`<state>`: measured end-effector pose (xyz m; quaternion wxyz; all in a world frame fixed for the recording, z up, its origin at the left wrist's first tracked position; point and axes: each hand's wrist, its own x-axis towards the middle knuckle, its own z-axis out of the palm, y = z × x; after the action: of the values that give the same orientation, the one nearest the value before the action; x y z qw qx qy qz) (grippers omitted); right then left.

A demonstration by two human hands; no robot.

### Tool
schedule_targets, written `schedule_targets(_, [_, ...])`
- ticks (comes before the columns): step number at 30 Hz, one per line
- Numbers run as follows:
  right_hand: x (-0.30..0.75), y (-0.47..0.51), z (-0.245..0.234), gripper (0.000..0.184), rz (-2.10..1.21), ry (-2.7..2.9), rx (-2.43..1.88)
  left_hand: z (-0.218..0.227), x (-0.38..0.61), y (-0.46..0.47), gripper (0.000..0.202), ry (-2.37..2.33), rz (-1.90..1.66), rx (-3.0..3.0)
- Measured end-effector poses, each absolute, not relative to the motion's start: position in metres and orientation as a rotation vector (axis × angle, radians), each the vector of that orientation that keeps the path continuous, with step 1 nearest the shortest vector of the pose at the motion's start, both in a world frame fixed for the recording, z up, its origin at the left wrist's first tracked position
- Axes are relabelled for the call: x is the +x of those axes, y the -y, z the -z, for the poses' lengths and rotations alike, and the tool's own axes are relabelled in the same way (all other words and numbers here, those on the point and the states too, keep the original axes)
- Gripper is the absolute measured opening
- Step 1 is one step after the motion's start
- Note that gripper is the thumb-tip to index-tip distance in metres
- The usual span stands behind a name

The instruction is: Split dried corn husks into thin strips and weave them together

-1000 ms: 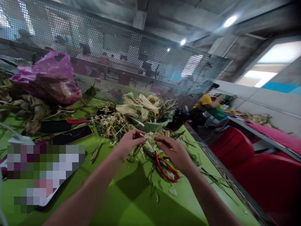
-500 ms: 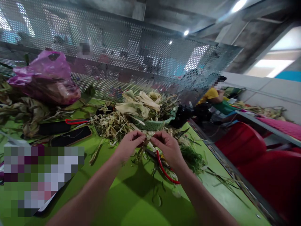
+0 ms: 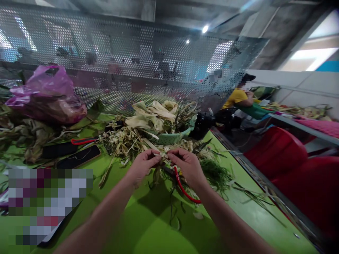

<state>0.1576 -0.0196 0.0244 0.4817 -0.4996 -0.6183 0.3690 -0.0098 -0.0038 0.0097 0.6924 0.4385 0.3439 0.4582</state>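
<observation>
My left hand (image 3: 143,165) and my right hand (image 3: 185,165) meet above the green table (image 3: 148,225), fingers pinched on a pale dried leaf strip (image 3: 164,155) between them. Under my right hand lie red-handled scissors (image 3: 184,188). Just behind my hands is a heap of dried leaf strips (image 3: 124,141), and a green basket (image 3: 169,137) piled with pale husks (image 3: 152,118).
A pink plastic bag (image 3: 45,95) and withered leaves sit at the back left. A black phone (image 3: 78,157) and a red-handled tool (image 3: 82,141) lie left of the heap. A perforated metal screen (image 3: 132,67) backs the table. Red seats (image 3: 286,158) and a person in yellow (image 3: 237,100) are right.
My hands have drawn closer together on the strip. The view has tilted down and shifted slightly right.
</observation>
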Motion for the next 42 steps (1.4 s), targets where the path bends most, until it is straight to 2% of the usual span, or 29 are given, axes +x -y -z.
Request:
schedule_targets(7, [0.155,0.02,-0.024,0.021,-0.931,1.479,-1.201,-0.005,-0.006,0.004,0.034,-0.75,-0.999,0.875])
schedule_targets(19, [0.162,0.014,-0.021,0.022,-0.935,1.395,-1.174,-0.005,-0.008,0.005,0.033,-0.815,-0.878,1.109])
schedule_targets(32, [0.16,0.018,-0.015,0.019,-0.636,1.705,-1.336,0.01,0.0,0.001,0.008,-1.002,-0.915,1.565])
schedule_targets(35, [0.162,0.016,-0.014,0.02,-0.668,1.684,-1.34,0.007,0.001,0.003,0.006,-1.063,-0.941,1.64])
schedule_targets(42, [0.162,0.015,-0.017,0.024,-0.812,1.572,-1.266,-0.009,-0.005,0.006,0.022,-0.848,-0.911,1.322])
